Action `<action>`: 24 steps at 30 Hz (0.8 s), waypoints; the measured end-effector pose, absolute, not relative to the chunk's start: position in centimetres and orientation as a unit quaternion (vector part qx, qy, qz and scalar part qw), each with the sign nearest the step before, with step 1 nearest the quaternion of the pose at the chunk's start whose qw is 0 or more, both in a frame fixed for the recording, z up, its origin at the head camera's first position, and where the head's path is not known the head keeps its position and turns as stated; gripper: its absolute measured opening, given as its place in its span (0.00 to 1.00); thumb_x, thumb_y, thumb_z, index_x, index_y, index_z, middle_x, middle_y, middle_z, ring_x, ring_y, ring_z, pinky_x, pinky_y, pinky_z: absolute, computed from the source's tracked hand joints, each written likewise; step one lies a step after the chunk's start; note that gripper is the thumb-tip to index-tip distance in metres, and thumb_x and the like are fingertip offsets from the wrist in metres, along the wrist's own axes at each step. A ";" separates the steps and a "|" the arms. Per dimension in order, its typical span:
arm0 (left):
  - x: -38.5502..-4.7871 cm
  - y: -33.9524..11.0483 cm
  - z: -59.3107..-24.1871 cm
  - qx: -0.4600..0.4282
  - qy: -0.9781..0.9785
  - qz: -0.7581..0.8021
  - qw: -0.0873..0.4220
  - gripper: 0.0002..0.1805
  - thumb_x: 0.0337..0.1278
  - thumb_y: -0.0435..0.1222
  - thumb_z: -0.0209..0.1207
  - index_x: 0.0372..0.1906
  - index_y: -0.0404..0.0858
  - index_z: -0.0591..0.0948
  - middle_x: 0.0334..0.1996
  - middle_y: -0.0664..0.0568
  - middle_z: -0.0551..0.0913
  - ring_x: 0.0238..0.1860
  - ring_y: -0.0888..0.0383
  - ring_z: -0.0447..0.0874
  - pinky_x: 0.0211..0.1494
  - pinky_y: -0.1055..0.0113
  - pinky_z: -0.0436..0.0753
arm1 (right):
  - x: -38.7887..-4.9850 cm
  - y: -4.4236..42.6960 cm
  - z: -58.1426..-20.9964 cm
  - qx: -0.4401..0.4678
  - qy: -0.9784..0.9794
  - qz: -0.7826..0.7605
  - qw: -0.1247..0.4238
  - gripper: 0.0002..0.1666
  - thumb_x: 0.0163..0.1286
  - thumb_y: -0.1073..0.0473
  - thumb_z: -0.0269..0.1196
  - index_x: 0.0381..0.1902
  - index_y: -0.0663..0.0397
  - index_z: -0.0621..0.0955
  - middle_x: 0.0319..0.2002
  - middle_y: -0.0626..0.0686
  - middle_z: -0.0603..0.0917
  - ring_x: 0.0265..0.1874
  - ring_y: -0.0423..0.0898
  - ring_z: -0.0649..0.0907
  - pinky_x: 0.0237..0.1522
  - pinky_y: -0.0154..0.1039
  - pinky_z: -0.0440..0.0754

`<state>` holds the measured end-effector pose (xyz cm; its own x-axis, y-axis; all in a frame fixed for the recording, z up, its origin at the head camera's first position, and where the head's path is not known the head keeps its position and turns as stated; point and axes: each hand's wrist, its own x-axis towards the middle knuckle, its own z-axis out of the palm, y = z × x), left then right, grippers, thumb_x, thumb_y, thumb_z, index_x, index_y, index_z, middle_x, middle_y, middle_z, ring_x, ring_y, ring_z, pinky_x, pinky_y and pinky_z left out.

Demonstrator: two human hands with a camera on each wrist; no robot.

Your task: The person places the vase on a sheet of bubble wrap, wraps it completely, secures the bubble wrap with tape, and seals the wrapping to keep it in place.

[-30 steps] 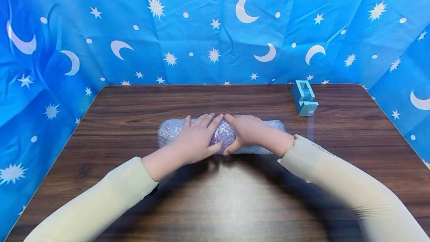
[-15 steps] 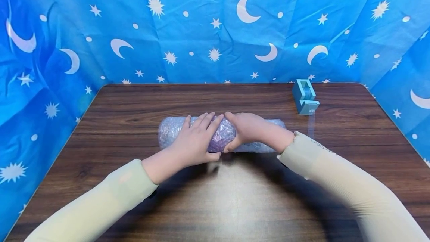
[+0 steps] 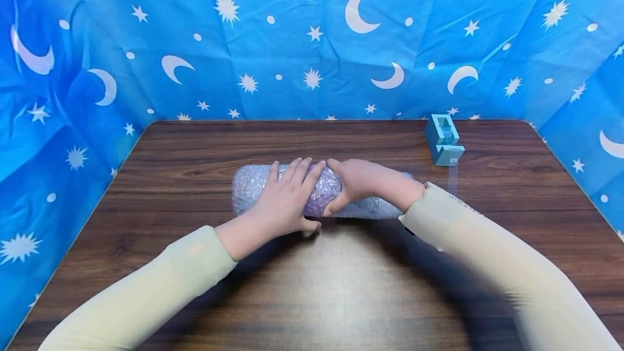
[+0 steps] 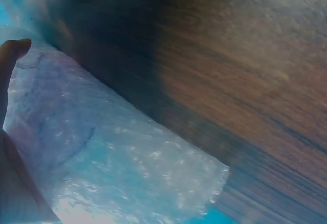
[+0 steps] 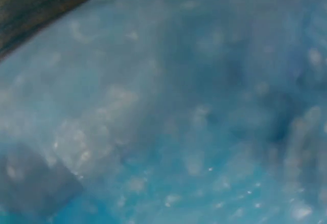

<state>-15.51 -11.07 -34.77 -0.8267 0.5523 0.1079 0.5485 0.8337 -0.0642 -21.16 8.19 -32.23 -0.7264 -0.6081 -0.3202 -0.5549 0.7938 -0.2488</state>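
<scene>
Bubble-wrapped roll lies crosswise mid-tabletop, purplish tint showing through the plastic. Left hand presses on top, fingers spread and fairly straight, thumb sticking out past the near edge; right hand curves over it, thumb on the near side, index at the far side, other fingers hidden. Main risk, my read: wrap springs loose if either hand lifts, since I see no tape on the roll, though the hands cover much of it. Pushing harder with one hand could skew the layers or roll the bundle off line; squeezing too hard might pop bubbles. Also, the tape strip hanging from the tape dispenser comes down just beside the right sleeve; a careless swing could snag it. Right wrist view too blurred to help.
</scene>
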 end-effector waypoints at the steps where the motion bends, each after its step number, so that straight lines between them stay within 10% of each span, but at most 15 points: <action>1: -15.6 -11.1 -34.8 -0.289 -0.955 0.016 0.065 0.68 0.36 0.64 0.77 0.80 0.38 0.57 0.75 0.34 0.67 0.75 0.37 0.67 0.74 0.29 0.65 | -21.3 8.2 -32.2 -0.315 0.926 -0.070 0.199 0.64 0.56 0.35 0.74 0.77 0.66 0.60 0.62 0.66 0.82 0.60 0.59 0.84 0.64 0.52 0.82; 24: -17.4 -11.6 -35.5 -0.320 -0.941 0.011 0.114 0.68 0.30 0.65 0.78 0.79 0.42 0.61 0.66 0.38 0.76 0.65 0.41 0.78 0.69 0.36 0.75 | -23.1 8.5 -32.1 -0.287 0.908 -0.131 0.277 0.65 0.59 0.35 0.73 0.81 0.59 0.53 0.68 0.63 0.76 0.66 0.56 0.79 0.71 0.51 0.77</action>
